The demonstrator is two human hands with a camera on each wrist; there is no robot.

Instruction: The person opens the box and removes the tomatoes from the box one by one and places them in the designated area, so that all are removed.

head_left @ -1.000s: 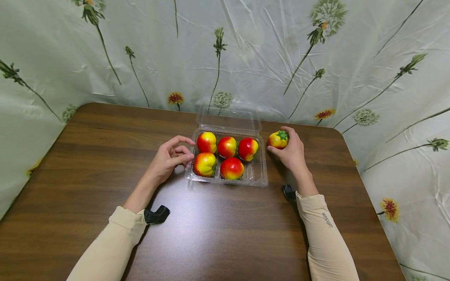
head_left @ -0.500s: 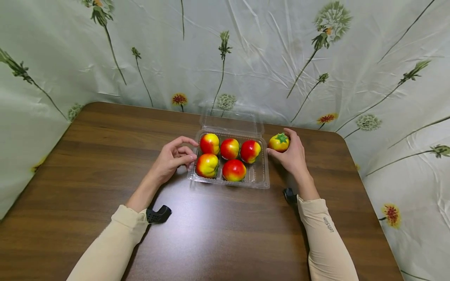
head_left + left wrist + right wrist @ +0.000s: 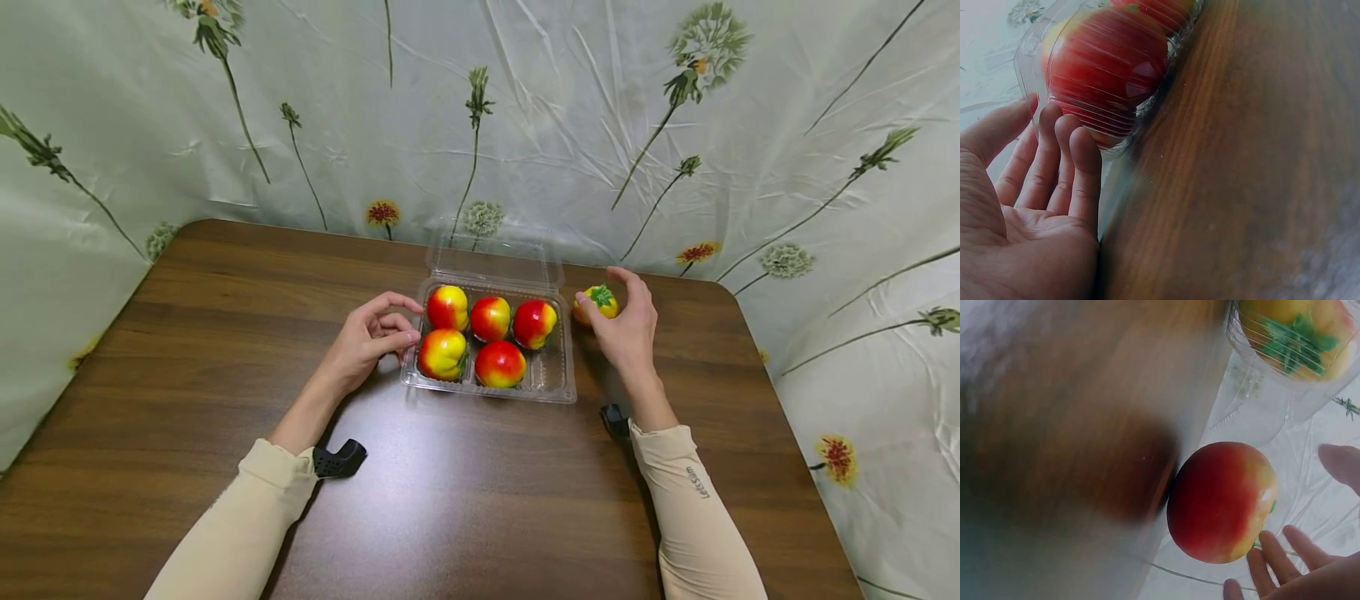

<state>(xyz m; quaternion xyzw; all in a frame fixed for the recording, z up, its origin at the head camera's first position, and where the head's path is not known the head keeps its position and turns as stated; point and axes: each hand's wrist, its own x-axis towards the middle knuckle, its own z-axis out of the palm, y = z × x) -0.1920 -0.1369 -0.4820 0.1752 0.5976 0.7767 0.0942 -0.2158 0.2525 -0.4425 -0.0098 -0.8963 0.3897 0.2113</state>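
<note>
A lone red-and-yellow fruit [image 3: 604,298] with a green leafy crown sits on the table, right of a clear plastic clamshell box [image 3: 553,373]. My right hand [image 3: 630,333] is around it from the right. In the right wrist view, the thumb stands apart from this glossy fruit [image 3: 1213,503], while the fingertips are close to its lower edge. Several similar fruits [image 3: 500,362] lie in two rows in the box, whose front right compartment holds none. At the box's left side, my left hand [image 3: 366,340] touches rim and wall with relaxed fingers and thumb.
The box's clear lid [image 3: 495,262] stands open at the back, close to a flower-printed curtain [image 3: 315,108] behind the table. Brown wood tabletop [image 3: 450,500] spreads in front of the box and to both sides. Each wrist wears a black camera mount [image 3: 339,459].
The right thumb has moved from the lone fruit's left side up over its top, and that hand has loosened around it. The left hand and the box stay put.
</note>
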